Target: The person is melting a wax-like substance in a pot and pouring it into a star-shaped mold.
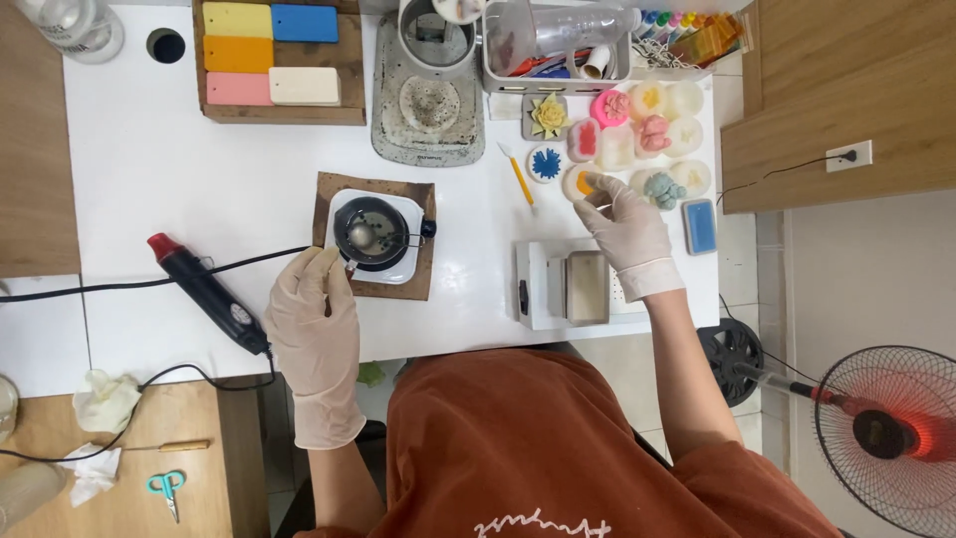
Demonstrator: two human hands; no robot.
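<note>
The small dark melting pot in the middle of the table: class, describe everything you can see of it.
The small dark melting pot is round and black, seemingly metal, seen from straight above. It sits upright on a white square heater plate, which rests on a brown mat. A metal spoon stands in it, its bowl shining inside. A short dark knob juts from its right side. The gloved left hand holds the spoon's handle at the pot's lower left rim.
</note>
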